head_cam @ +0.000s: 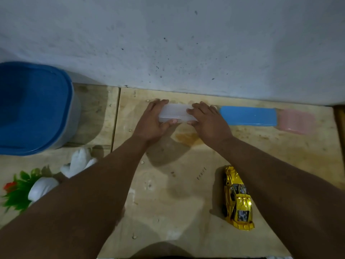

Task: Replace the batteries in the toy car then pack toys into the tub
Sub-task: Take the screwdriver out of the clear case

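Note:
Near the wall, a small translucent white plastic case (176,113) is held between both hands. My left hand (153,122) grips its left end, thumb curled under the front edge. My right hand (209,121) grips its right end, fingers over the top. A shiny gold toy car (237,199) lies on the wooden floor (168,193) at the lower right, beside my right forearm. The tub (37,107), with a blue lid on it, stands at the far left.
A flat blue case (248,115) and a pink case (295,121) lie along the wall to the right of my hands. White soft toys (78,161) and a green plastic plant with a red flower (16,193) lie at the lower left, below the tub.

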